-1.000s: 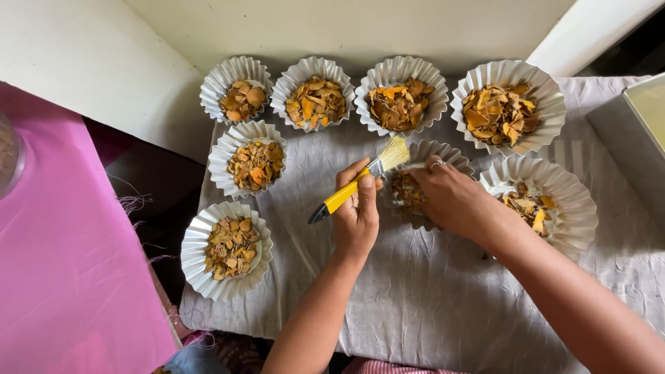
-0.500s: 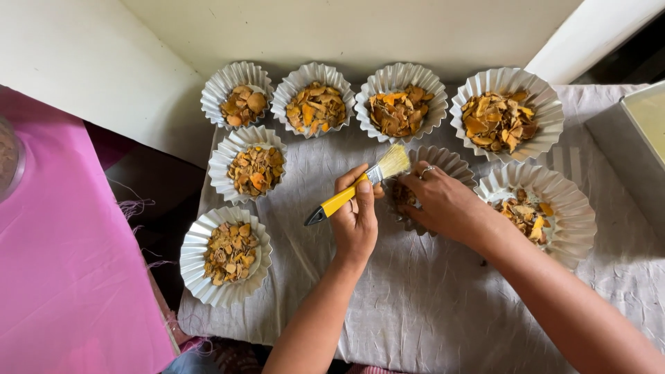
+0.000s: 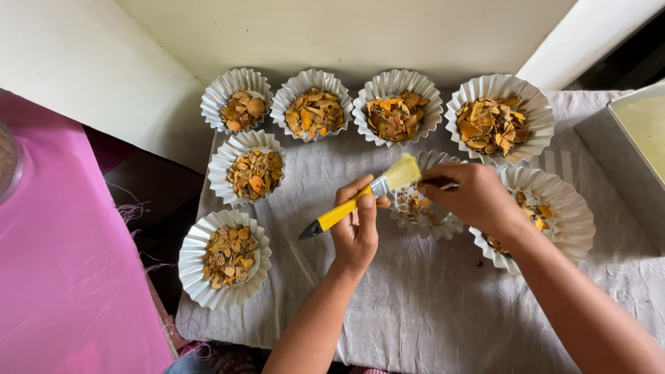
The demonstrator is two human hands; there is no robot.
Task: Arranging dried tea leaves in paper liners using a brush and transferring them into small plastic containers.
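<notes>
Yellow-handled brush point(image 3: 360, 201) is pinched in the left hand point(image 3: 357, 232), bristles angled over a pleated cup point(image 3: 422, 201) which the right hand point(image 3: 471, 197) steadies, fingers curled pinching something dark at its rim.

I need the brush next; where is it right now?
In the head view, the yellow-handled brush is mid-frame in the left hand, bristles beside the right hand, over a fluted paper cup.

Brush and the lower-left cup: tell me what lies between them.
In the head view, only bare wrinkled cloth lies between the brush, held in the left hand, and the lower-left cup.
</notes>
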